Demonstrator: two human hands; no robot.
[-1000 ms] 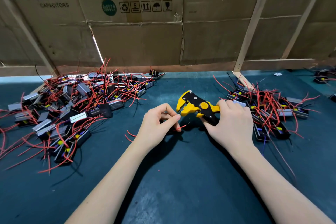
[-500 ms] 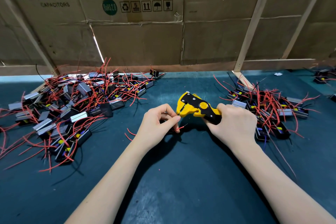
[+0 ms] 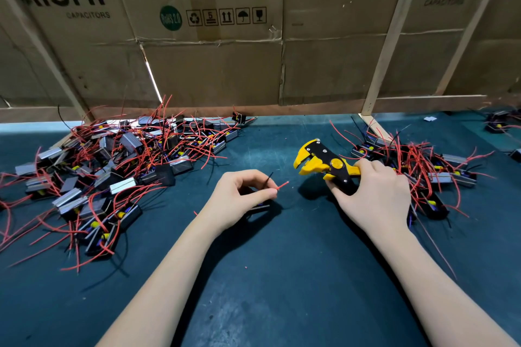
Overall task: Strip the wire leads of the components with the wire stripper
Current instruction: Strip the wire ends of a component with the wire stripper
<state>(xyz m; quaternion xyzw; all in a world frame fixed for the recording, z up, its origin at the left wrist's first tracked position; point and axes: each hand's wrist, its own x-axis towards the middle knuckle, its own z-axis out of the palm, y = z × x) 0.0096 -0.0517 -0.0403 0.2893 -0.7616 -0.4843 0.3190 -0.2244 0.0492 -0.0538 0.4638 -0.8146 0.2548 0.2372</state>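
Left hand fingers pinch a red wire; right hand fingers grip the wire stripper, mouth open, just right of the wire tip.

Work surface: bench covered with a dark teal mat, scuffed pale in the near centre. On it, left: a large heap of components, dark blocks with grey metal faces, tangled in red and a few black leads, spreading to the mat's left edge. Right: a smaller heap of the same parts. Far right corner: a few more parts and a small white scrap. Tiny red insulation bits dot the middle. A cardboard wall stands along the back edge.
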